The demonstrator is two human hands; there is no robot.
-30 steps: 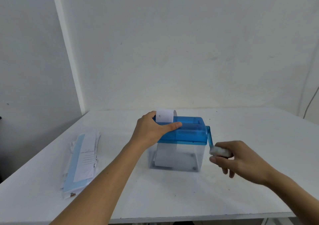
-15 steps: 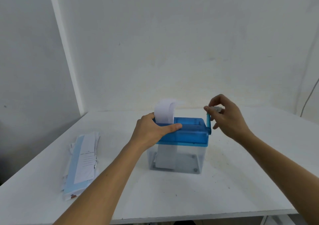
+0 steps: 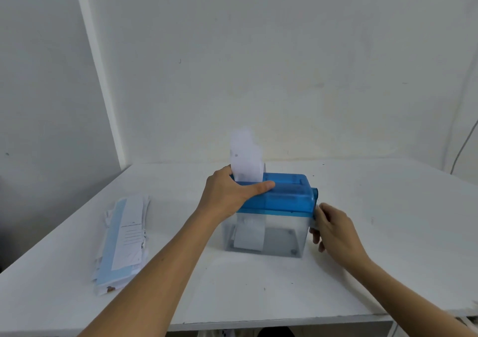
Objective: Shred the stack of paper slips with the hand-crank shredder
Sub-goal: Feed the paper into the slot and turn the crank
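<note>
- A person's two bare hands work a small shredder [image 3: 284, 197]. It has a blue top on a clear bin [image 3: 282, 241] and stands near the middle of a white table [image 3: 375, 272].
- The left hand [image 3: 230, 194] steadies the left end of the blue top. The thumb lies along the front and the fingers hook over the back, out of sight. Its grip is clamped on the shredder.
- One paper slip [image 3: 245, 155] stands upright in the slot at that left end, just beside the left hand's fingers. Its top is blurred. Pale paper hangs below it inside the clear bin.
- The crank [image 3: 314, 199] is mounted on the shredder's right end wall, and its arm points down from the hub.
- The right hand [image 3: 333, 228] is at the low end of that arm, touching it. Its fingers curl round the knob, which they mostly hide, so the grip looks clamped on the crank.
- The relation that matters is that the crank's axle runs left to right, along the shredder's long axis. The right hand, the nearer one, must therefore circle in an upright plane beside the right end. The arm is now low in that circle.
- The stack of slips [image 3: 124, 238] lies flat on the table, well apart to the left, with its long side running away from the person. The left hand is nearer to it. Most of the shredding is probably not yet done.
</note>
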